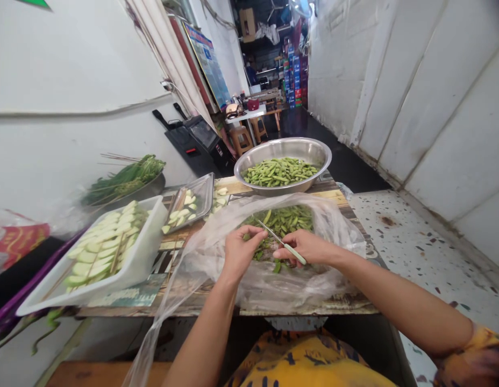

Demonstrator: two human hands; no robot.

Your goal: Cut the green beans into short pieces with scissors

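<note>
My right hand (304,246) is closed round small scissors (282,243) with a pale green handle, blades pointing up and left. My left hand (240,250) pinches a green bean pod at the blade tips. Both hands hover over an open clear plastic bag (334,226) holding a heap of green pods (285,219) on the wooden table (350,303). Beyond the bag stands a large steel bowl (309,148) with several trimmed pods (279,172) inside.
A white tray (147,252) of skewered pale green slices sits at the left. A small steel tray (205,185) with more slices lies behind it. Leafy greens on skewers (126,177) rest by the left wall. A speckled counter (414,247) runs at the right.
</note>
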